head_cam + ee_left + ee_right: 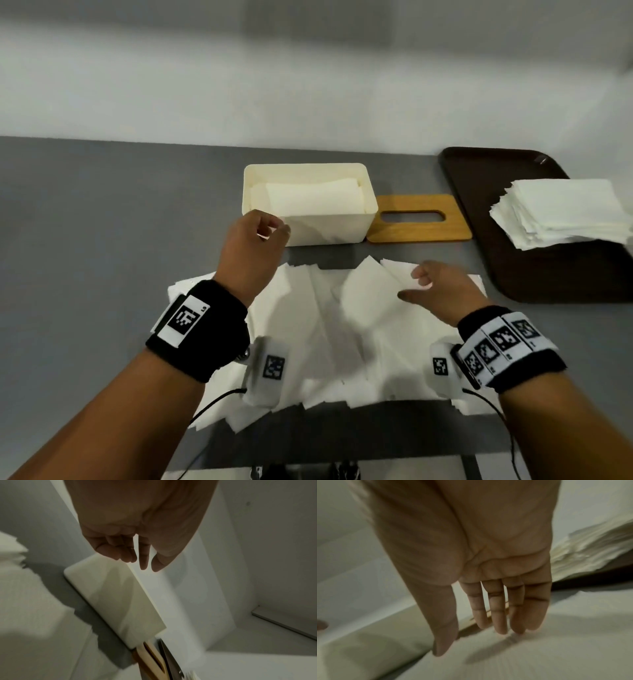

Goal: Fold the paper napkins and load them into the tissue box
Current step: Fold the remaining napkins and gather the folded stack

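At twelve o'clock, tissue box (310, 205): we see folded napkins inside it.
Left hand (255, 240): loosely curled, empty, at the box's near-left corner.
Right hand (435, 286): our fingers extended, touching spread napkins (325, 325) at six o'clock.
Two o'clock: napkin stack (561, 212) on tray (479, 178).

The tissue box (329, 226) looks like smooth cream plastic, its lid (418, 233) matt wood. The napkins (342, 325) are soft white paper on a matt grey worktop (102, 222).

- Head view: even, soft overhead light; mild blur; wide-angle bending at edges.
- Faint shadows under both forearms on the spread napkins (329, 329).
- Wrist views: dim, greyish, motion-smeared; palms shadowed, backgrounds streaked.
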A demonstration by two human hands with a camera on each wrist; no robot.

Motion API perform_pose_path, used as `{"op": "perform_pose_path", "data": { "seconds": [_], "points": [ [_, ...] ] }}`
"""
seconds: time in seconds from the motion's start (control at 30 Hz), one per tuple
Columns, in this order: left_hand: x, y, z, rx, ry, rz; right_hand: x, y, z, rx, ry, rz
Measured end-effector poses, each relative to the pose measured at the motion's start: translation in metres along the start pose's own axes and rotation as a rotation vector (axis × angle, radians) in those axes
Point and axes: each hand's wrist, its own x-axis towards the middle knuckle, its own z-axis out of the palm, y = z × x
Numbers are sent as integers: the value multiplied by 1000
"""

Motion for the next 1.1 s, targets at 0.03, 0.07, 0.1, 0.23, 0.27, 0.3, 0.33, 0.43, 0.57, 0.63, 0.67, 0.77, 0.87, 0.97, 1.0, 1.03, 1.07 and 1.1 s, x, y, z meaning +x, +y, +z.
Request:
{"op": "perform_pose_path", "data": {
  "seconds": [0.03,0.07,0.1,0.23,0.27,0.3,0.33,0.43,0.57,0.63,0.67,0.77,0.87,0.97,1.0,1.03,1.07,1.1],
  "points": [
    [-6,0,5,7,-18,-4,-2,5,8,-31,-2,12],
    [-12,0,10,17,-40,-13,-3,10,15,-63,13,21],
    [-16,0,15,25,-61,-25,-4,12,20,-97,35,22],
    [-36,-5,32,21,-160,-56,0,14,25,-112,41,18],
    [-40,-6,36,22,-176,-57,0,13,24,-114,30,4],
    [-44,-7,40,23,-194,-62,-2,13,23,-117,26,-15],
    [-48,-8,43,22,-212,-70,-3,13,22,-119,31,-40],
    [-58,-12,52,48,-321,-116,-16,15,21,23,85,-108],
    [-71,-12,65,7,-512,-268,-44,12,19,366,176,-143],
    [-78,-9,72,-111,-580,-368,-59,5,24,576,166,-119],
    [-82,-7,75,-192,-603,-411,-65,2,29,676,139,-110],
    [-90,-5,84,-387,-562,-410,-80,-5,43,779,80,-99],
    [-90,-9,86,-362,-455,-308,-81,2,48,598,114,-84],
    [-85,-14,80,-295,-428,-263,-73,29,42,424,257,-9],
    [-84,-16,77,-282,-421,-260,-69,40,38,344,316,43],
    [-82,-18,74,-275,-411,-262,-66,51,33,260,356,110],
    [-81,-19,71,-273,-404,-263,-65,60,28,172,373,183],
    [-81,-20,69,-270,-401,-265,-64,67,24,83,367,257]
  ]
}}
